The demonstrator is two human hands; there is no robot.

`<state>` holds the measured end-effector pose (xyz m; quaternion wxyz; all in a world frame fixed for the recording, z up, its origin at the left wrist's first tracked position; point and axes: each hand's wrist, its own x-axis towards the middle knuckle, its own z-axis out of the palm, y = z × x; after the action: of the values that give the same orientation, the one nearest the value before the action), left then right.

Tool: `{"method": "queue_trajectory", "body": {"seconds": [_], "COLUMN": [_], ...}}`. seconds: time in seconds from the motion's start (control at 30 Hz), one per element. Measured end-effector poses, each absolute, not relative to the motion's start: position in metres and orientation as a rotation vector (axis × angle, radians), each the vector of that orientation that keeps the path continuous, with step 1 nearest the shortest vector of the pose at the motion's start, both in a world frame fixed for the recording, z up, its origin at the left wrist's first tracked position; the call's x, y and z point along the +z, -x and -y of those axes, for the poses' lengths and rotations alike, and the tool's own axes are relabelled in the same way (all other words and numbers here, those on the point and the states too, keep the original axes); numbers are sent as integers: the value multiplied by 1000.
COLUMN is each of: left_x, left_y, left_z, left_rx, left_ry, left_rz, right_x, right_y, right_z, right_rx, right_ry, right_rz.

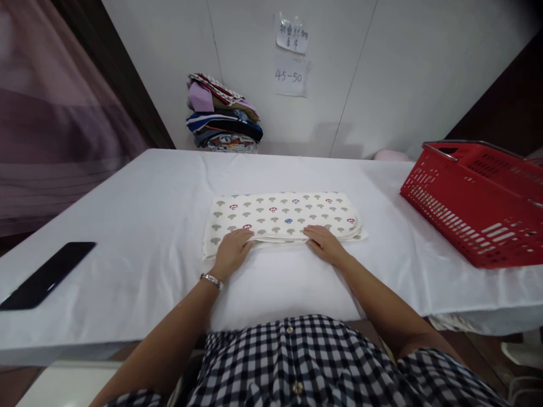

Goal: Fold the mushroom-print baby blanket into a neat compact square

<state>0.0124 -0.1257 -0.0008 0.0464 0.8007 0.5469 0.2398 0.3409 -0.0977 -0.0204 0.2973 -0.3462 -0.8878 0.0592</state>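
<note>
A white cloth [282, 215] printed with grey, red and blue mushrooms lies folded into a long flat strip, several layers showing at its rounded right end. At its near edge, left of the middle, my left hand [232, 250] rests with fingers laid out on the fabric; a silvery bracelet is on that wrist. My right hand [326, 245] lies on the same edge further right, its fingers stretched over the top layer. Both hands touch the cloth, and neither appears to grip it.
A white-covered table [139, 226] bears the cloth. On the right stands a red plastic basket [470, 203] with metal handles; a black phone [46, 277] lies at left. Folded fabrics [224, 116] are stacked by the wall, beneath paper notes [292, 76]. Pinkish drapery [55, 113] hangs at left.
</note>
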Motion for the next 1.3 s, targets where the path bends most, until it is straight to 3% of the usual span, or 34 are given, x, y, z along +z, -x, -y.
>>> {"method": "queue_trajectory", "body": {"seconds": [0.7,1.3], "left_x": [-3,-1], "left_y": [-13,-16], "left_z": [130,130], "left_rx": [878,688], "left_ry": [-2623,-2681], "left_rz": [-1589,-1532], "right_x": [-13,-18], "right_y": [-338,-335], "right_z": [103,99], "right_rx": [163,99], "right_ry": [909,904], "right_rz": [2310,2311]}}
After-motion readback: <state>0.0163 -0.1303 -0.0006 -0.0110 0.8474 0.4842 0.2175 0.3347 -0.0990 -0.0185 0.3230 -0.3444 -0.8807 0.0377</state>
